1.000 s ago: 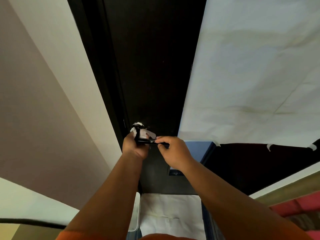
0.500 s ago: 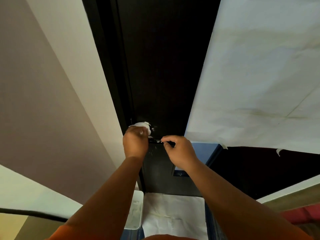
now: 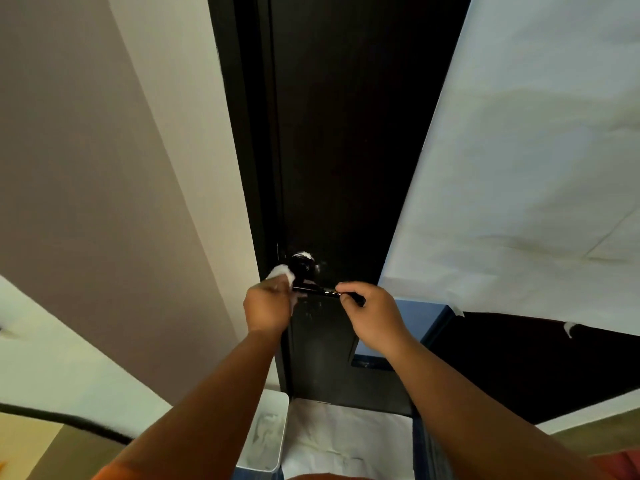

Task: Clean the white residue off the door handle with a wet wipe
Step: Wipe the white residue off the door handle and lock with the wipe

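Observation:
A black lever door handle sticks out of a dark door. Its round base carries white residue along the top edge, and more white specks streak the door just below the lever. My left hand is closed on a crumpled white wet wipe, which presses against the left side of the base. My right hand pinches the free right end of the lever between thumb and fingers.
A pale wall is on the left and a white sheet-covered surface on the right. Below the door stand a small white bin and white paper on the floor. A blue box sits behind my right hand.
My left hand has slid the wipe from the top of the handle's base down to its left side. My right hand keeps its hold on the lever's end.

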